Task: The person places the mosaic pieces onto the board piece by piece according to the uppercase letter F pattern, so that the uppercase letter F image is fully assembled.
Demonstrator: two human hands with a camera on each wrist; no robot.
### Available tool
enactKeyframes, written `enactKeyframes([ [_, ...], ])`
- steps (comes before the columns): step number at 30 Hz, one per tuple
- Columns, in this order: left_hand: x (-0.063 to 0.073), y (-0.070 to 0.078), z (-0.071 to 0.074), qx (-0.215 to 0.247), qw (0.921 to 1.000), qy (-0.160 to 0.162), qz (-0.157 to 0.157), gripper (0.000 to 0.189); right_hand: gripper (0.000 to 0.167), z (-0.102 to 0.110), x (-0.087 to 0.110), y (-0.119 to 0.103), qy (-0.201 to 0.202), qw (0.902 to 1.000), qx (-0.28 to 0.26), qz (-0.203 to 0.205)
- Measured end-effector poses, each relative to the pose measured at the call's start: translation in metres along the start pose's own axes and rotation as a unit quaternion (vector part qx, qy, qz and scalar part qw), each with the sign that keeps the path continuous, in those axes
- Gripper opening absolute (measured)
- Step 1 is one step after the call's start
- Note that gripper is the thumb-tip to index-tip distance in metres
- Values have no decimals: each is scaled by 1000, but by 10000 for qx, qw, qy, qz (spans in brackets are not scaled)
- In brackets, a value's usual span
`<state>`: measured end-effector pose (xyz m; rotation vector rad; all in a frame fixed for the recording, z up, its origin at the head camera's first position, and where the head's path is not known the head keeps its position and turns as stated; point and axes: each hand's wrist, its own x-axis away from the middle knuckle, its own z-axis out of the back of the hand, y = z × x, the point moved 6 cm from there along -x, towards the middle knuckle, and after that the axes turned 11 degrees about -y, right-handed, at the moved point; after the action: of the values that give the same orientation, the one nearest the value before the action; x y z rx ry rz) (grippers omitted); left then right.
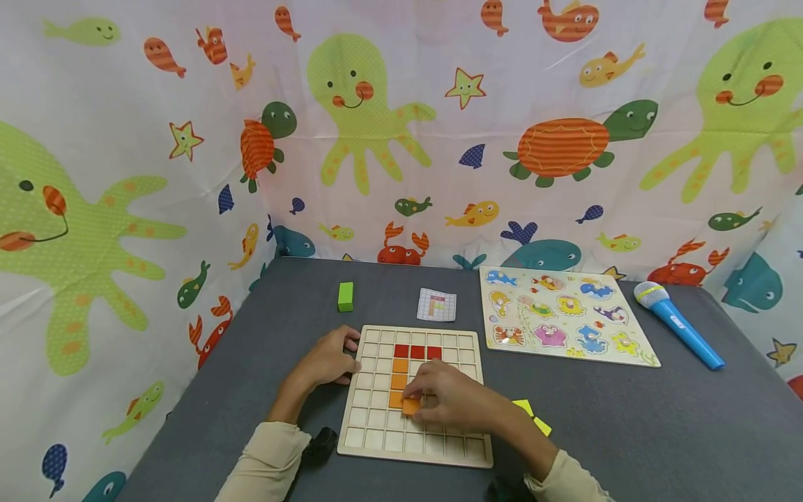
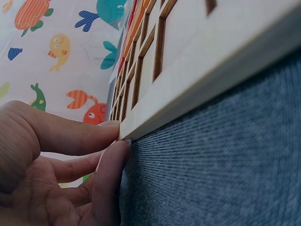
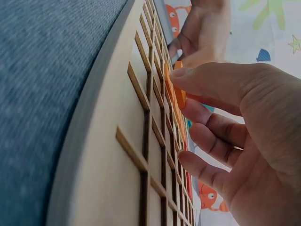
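Note:
A wooden grid board [image 1: 370, 439] lies on the table. Three red tiles [image 1: 417, 352] form a row in it, and three orange tiles [image 1: 398, 381] run down below the leftmost red one. My right hand [image 1: 454, 397] pinches another orange square tile [image 3: 180, 96] between thumb and fingers, just right of the lowest orange tile; the other fingers are loosely bent over the grid. At the board's left edge, my left hand [image 1: 329, 359] grips the rim, thumb on top and a fingertip against the side, as the left wrist view shows.
Yellow tiles [image 1: 532, 417] lie partly behind the right forearm. Beyond the board are a green block [image 1: 346, 297] and a pattern card [image 1: 437, 305]. A sea-animal puzzle board [image 1: 558, 317] and a blue toy microphone [image 1: 680, 326] lie at right. A printed curtain [image 1: 433, 139] surrounds the table.

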<state>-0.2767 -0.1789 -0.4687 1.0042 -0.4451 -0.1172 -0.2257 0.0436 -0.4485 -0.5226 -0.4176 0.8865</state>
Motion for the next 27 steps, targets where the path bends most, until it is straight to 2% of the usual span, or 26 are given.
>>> enactKeyframes([
  [4,0,0,0,-30,10000,8,1,55,25,-2,-5,-6,-36,9999,61,115],
  [15,0,1,0,-58,9999,26,95,55,28,-7,-16,-19,-323,9994,127,-36],
  [27,1,1,1,-13,10000,-8,80,54,26,-10,-18,-22,-480,9985,257,-65],
])
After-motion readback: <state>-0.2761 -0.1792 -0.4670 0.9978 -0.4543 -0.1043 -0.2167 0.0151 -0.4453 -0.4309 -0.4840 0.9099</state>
